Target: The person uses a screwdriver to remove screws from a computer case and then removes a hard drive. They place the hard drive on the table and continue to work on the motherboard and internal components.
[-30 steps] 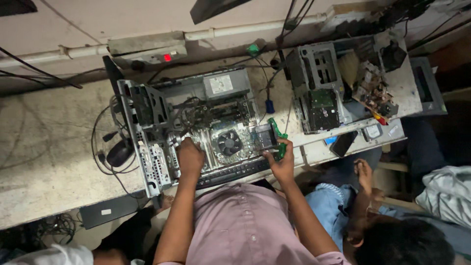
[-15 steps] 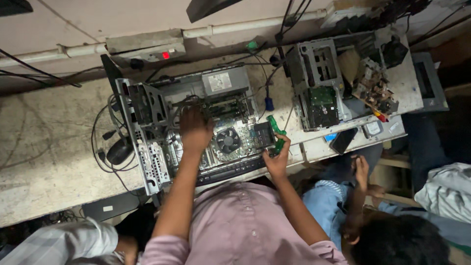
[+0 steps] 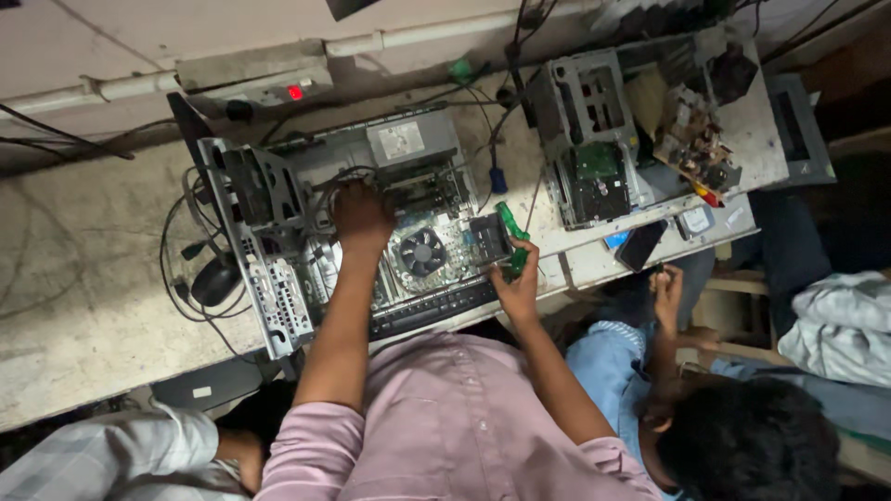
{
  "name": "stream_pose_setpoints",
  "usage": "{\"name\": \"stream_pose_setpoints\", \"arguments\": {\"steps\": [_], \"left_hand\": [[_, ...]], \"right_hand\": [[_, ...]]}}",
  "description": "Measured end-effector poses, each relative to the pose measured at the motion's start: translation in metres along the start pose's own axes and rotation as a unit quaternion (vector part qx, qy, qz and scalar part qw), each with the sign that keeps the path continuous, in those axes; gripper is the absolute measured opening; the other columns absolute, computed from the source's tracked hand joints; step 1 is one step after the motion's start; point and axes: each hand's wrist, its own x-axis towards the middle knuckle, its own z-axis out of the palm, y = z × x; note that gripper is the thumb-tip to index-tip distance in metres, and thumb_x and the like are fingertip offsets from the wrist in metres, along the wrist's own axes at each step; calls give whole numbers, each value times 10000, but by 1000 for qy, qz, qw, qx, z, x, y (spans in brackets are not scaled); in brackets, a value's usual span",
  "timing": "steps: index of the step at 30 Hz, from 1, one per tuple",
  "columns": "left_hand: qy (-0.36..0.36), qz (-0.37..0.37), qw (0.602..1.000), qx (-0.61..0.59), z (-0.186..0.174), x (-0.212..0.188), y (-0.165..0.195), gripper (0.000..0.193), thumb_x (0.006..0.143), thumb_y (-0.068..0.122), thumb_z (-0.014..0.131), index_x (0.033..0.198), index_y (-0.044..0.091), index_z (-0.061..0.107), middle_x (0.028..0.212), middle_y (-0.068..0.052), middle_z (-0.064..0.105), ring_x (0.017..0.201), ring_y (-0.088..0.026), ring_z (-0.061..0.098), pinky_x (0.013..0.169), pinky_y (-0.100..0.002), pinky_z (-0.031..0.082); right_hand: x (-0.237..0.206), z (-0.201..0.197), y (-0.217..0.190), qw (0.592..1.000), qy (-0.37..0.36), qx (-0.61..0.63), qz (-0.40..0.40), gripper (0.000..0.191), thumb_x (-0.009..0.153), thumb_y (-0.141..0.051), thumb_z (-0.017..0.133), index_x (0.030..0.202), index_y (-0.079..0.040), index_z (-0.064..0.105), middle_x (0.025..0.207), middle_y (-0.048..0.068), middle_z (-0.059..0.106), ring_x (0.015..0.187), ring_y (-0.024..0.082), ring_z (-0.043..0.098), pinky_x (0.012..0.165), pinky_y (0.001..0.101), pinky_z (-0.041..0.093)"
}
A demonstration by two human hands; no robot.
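An open desktop computer case (image 3: 269, 232) lies on its side on the workbench, its board and round cooler fan (image 3: 422, 250) exposed. My left hand (image 3: 360, 215) reaches deep into the case among the cables, left of the fan; its fingers are hidden from view. At the case's right edge my right hand (image 3: 518, 283) grips a green memory module (image 3: 512, 234) held upright. A black keyboard (image 3: 432, 311) lies along the near side of the case.
A second opened case (image 3: 594, 139) with a loose circuit board (image 3: 696, 148) sits to the right. A power strip with a red light (image 3: 269, 88) is at the back, a black mouse (image 3: 215, 278) at the left. Another person's hand (image 3: 666, 288) is near the bench's right edge.
My left hand has moved from the near edge of the case up and deeper into it. My right hand has stayed at the case's right edge, still holding the green module.
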Motion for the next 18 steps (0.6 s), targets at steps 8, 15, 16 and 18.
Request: {"name": "stream_pose_setpoints", "arguments": {"steps": [8, 15, 16, 18], "left_hand": [[65, 31, 996, 49, -4, -6, 0, 461, 848, 346, 628, 1085, -42, 704, 1231, -249, 627, 1178, -410, 548, 1000, -550, 422], [-15, -18, 999, -29, -26, 15, -7, 379, 778, 332, 723, 935, -12, 738, 1125, -251, 651, 1130, -411, 585, 1006, -504, 476], [-24, -27, 999, -36, -29, 17, -6, 371, 760, 324, 732, 939, -1, 744, 1125, -263, 648, 1111, -415, 585, 976, -504, 482], [-33, -41, 998, -45, -34, 19, -4, 380, 715, 326, 754, 918, 4, 748, 1115, -264, 649, 1088, -421, 581, 934, -508, 481]], "right_hand": [[-2, 1, -2, 998, -10, 53, 8, 616, 881, 79, 695, 1381, -116, 392, 1144, 66, 573, 978, 126, 590, 826, 254, 510], [-1, 1, -10, 999, -20, -2, -41, 598, 864, 81, 693, 1351, -101, 399, 1157, 79, 563, 1023, 143, 601, 866, 273, 524], [-1, 1, -10, 999, -17, -4, -29, 595, 858, 78, 689, 1349, -99, 404, 1140, 77, 570, 1002, 142, 605, 855, 273, 528], [-1, 0, -12, 999, -12, -15, -25, 592, 853, 75, 686, 1351, -94, 414, 1115, 79, 578, 980, 144, 606, 854, 276, 526]]}}
